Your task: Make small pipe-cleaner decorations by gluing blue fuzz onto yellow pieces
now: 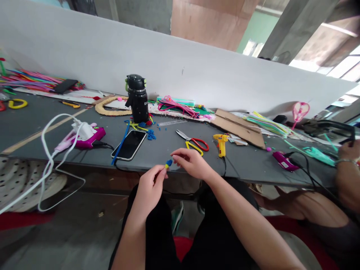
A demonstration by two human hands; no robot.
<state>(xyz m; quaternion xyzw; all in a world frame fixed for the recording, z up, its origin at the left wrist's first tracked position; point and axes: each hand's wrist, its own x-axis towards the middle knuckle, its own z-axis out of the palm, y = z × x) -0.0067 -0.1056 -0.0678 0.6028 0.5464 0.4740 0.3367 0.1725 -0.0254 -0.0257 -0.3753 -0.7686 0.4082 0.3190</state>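
Note:
Between the thumb and fingertips of my left hand (150, 187) is a small blue and yellow fuzzy piece (168, 163), its blue end pointing up. My right hand (192, 163) hovers just beside that blue end, thumb and forefinger slightly apart; whether a fingertip touches it I cannot tell. Beyond the hands lie scissors (194, 143) with one red and one yellow handle. A yellow glue gun (221, 145) stands to their right. A blue pipe cleaner (121, 144) lies across a phone (131, 145) at the left, close to short blue bits (151, 135).
A black bottle (138, 99) stands behind the phone. White cables (46, 150) loop over the table's left edge beside a purple power strip (91, 138). Cardboard (239, 127) and pipe cleaner bundles (178, 107) line the partition. Another person's arm (348, 168) is at far right.

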